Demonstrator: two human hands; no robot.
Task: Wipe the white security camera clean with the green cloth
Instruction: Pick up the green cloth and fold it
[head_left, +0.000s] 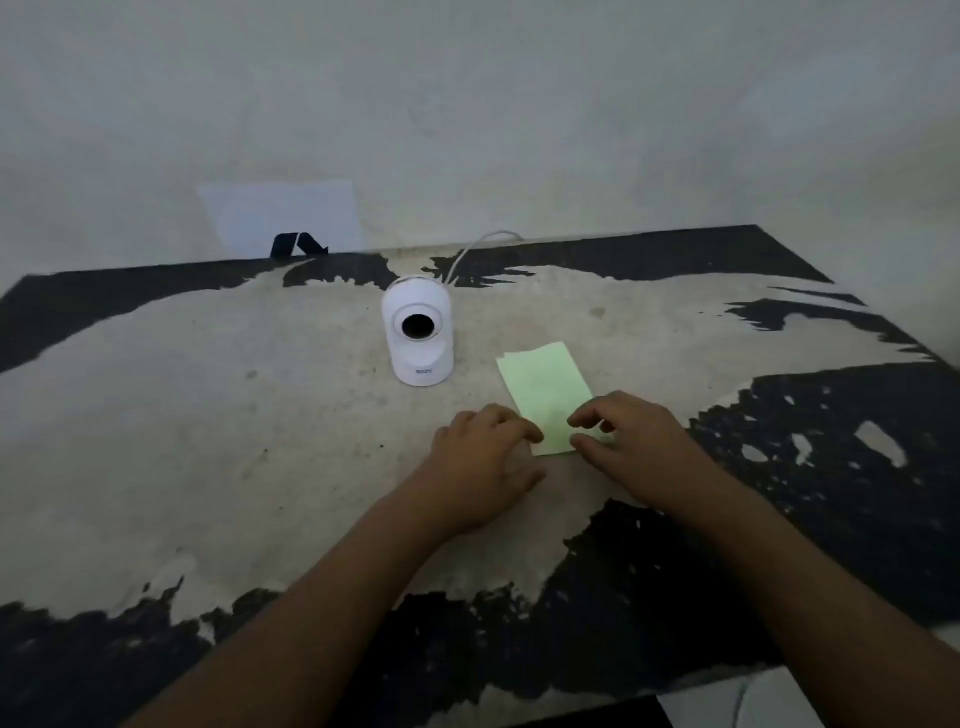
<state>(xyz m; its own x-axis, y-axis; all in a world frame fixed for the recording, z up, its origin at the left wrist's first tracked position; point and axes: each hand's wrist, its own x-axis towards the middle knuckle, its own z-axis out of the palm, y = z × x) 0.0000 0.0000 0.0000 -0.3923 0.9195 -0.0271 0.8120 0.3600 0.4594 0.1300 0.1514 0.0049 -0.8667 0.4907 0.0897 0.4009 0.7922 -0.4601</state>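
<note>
Pickup step: both hands, left (485, 457) and right (631, 434), rest curled fingertips on the near end of the flat cloth (545, 387), gripping nothing. The camera (420, 338) stands far-left, unwiped. Next, pinch and lift.

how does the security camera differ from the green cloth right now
The security camera stands upright, a rounded white body with a dark lens; the green cloth lies flat, a pale rectangle. The camera is untouched, while the left hand and right hand rest fingers on the cloth's near end. Both sit on the worn table.
</note>
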